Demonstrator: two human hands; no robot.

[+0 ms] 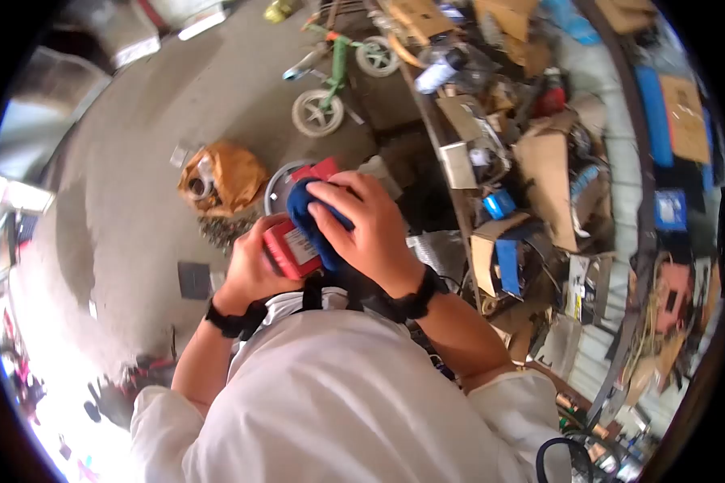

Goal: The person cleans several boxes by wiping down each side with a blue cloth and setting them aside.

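My left hand (pixel 254 264) is closed around a small red box (pixel 292 248) with a white label, held in front of my belly. In my right hand (pixel 369 229) is a dark blue cloth (pixel 310 216), its fingers curled over the top. The cloth lies against the box's upper right side and hangs down past it. Both wrists wear black bands. Just beyond the hands another red piece (pixel 324 169) shows; whether it belongs to the box or lies behind it I cannot tell.
A green children's bike (pixel 336 72) stands on the concrete floor ahead. An orange-brown bag (pixel 235 173) lies left of my hands, near a dark square piece (pixel 194 280). Along the right runs a cluttered bench with cardboard boxes (pixel 546 189), a spray can (pixel 441 71) and a small blue box (pixel 499 204).
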